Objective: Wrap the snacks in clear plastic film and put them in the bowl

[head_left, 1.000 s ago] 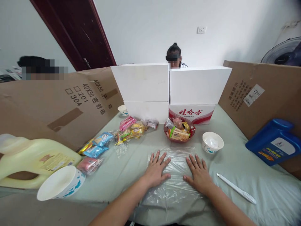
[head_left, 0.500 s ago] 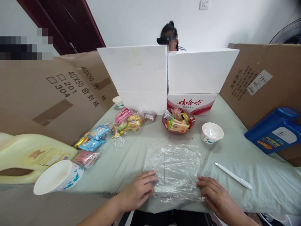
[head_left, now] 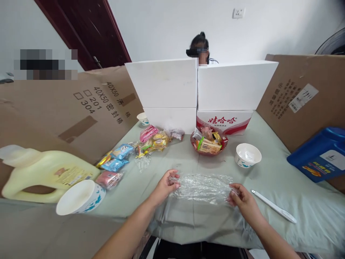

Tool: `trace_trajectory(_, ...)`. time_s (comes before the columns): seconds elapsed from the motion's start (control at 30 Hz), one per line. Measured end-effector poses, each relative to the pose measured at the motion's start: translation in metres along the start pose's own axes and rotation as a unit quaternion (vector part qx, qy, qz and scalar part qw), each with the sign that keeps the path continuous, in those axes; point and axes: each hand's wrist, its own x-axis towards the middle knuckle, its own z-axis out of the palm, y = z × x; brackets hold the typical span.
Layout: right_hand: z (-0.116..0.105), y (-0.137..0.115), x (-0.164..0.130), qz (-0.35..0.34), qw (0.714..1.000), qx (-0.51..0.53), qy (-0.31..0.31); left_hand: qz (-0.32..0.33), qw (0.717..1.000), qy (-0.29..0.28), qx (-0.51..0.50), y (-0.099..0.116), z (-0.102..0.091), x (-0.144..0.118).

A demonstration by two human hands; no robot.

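— See that? A second ago both palms were pressed flat on the plastic sheet, smoothing it against the counter. Half a second ago they had slid back to its near edge. Now that near edge is off the cloth.

— So it's been lifted?

— Lifted or folded over, I can't quite tell which. The sheet shows as a narrower, crumpled band now, stretched between the two hands in front of the person, where before it lay spread wide.

— And the grip?

— The left hand has its fingers pinched on the left end of the film, thumb against fingertips. The right hand has its fingers closed on the right end the same way. Neither hand lies flat any more.

— Anything else shifted?

— Not that I can see. The red bowl of snacks sits beyond the sheet, the small white bowl to its right, and the white pen lies just right of the right hand. The loose snack packets are spread to the left, with the big white bowl and the yellow jug nearer that corner.

— What do you make of it?

— My guess is the flattening is finished and the film is now being handled by its ends. It looks thin and clingy, so it may well stick to itself.
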Motion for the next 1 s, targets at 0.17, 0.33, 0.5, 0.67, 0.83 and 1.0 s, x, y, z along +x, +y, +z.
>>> trace_trajectory(0.17, 0.011, 0.01, 0.012, 0.011, 0.999, -0.019, 0.033, 0.041, 0.994, 0.076, 0.071, -0.025, 0.006, 0.001)
trace_trajectory(0.33, 0.01, 0.008, 0.014, -0.014, 0.995, -0.082, 0.06, 0.073, 0.969, 0.147, 0.187, -0.038, 0.009, -0.003)
trace_trajectory(0.5, 0.011, 0.002, 0.016, -0.052, 0.973, -0.201, 0.096, 0.106, 0.948, 0.228, 0.193, -0.042, 0.008, 0.005)
trace_trajectory(0.67, 0.018, 0.01, 0.022, -0.151, 0.896, -0.387, 0.156, 0.145, 0.908, 0.222, 0.324, -0.047, 0.008, 0.015)
trace_trajectory(0.83, 0.02, 0.019, 0.028, -0.215, 0.828, -0.483, 0.188, 0.164, 0.855, 0.202, 0.448, -0.043, 0.01, 0.017)
trace_trajectory(1.0, 0.018, 0.016, 0.032, -0.194, 0.802, -0.542, 0.162, 0.115, 0.789, 0.188, 0.574, -0.032, 0.011, 0.023)
